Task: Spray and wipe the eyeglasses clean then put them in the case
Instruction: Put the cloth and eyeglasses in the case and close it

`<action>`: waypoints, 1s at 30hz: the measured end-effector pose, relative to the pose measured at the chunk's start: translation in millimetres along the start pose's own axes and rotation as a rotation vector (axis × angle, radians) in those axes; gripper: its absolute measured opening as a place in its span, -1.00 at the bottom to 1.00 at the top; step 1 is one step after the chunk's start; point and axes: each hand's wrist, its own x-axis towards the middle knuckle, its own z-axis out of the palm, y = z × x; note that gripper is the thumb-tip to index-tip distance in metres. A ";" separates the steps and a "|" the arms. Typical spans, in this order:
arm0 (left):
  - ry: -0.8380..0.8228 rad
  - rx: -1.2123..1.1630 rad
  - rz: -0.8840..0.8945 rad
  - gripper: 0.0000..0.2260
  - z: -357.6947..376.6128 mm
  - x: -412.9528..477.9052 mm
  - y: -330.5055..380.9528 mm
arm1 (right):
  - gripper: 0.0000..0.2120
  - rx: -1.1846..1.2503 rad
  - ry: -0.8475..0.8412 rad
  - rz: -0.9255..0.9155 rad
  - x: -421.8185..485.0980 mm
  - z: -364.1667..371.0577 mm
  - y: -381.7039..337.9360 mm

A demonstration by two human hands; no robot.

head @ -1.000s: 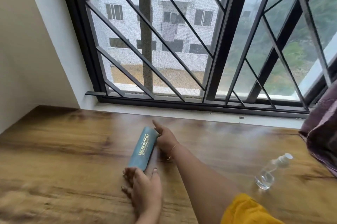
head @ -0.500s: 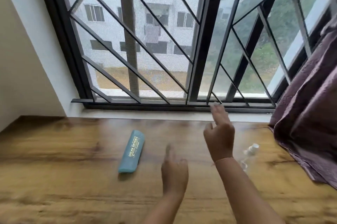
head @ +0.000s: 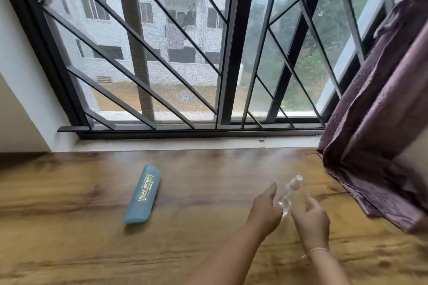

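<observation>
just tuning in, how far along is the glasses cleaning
Barely started. Done: nothing visible; the blue case lies shut on the wooden table, no glasses or cloth in view. In hand: the left hand and right hand are open, closing in on the spray bottle. Left: spraying, wiping, casing.

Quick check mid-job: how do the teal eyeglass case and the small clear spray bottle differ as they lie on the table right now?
The teal eyeglass case is opaque with yellow lettering; the small clear spray bottle is see-through with a white cap. The case is longer and flatter, the bottle shorter and rounder. The case lies alone, away from the hands; the bottle lies between the left hand and right hand, not yet gripped. Both lie on their sides on the wooden table, tilted the same way.
</observation>
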 end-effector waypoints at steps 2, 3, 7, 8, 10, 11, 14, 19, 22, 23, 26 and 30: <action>-0.006 0.015 0.005 -0.48 1.5 2.5 -0.1 | -0.51 0.003 -0.030 0.014 2.2 7.2 11.0; -0.003 0.012 0.008 -0.49 2.4 4.4 -1.5 | -0.53 0.015 -0.041 0.015 2.6 10.6 14.6; -0.038 -0.039 -0.003 -0.50 8.5 10.7 -7.8 | -0.57 0.074 -0.075 -0.002 5.9 20.9 23.9; -0.042 -0.048 0.008 -0.55 10.6 12.1 -9.2 | -0.57 0.092 -0.081 -0.004 6.7 22.2 24.4; -0.026 -0.053 0.039 -0.63 11.5 15.5 -12.4 | -0.54 0.130 -0.088 -0.005 9.2 25.8 24.2; -0.014 -0.067 0.046 -0.63 9.1 16.3 -11.4 | -0.53 0.138 -0.083 -0.009 9.6 28.0 22.5; 0.009 -0.091 0.040 -0.54 -2.4 23.0 -14.9 | -0.58 0.149 -0.091 -0.053 11.0 39.1 8.9; 0.126 -0.119 0.033 -0.53 -58.9 31.9 -21.6 | -0.56 0.221 -0.244 -0.152 4.8 77.3 -38.9; 0.226 -0.122 0.031 -0.52 -106.5 33.4 -25.8 | -0.51 0.217 -0.368 -0.216 2.9 114.4 -65.4; 0.254 -0.111 0.035 -0.57 -122.5 33.6 -27.5 | -0.50 0.221 -0.409 -0.232 1.5 127.4 -75.2; 0.343 -0.114 0.061 -0.60 -169.2 33.7 -32.5 | -0.57 0.212 -0.517 -0.281 -2.5 167.8 -100.4; 0.432 -0.122 0.042 -0.59 -221.2 35.4 -44.9 | -0.63 0.199 -0.653 -0.350 -9.2 213.1 -129.1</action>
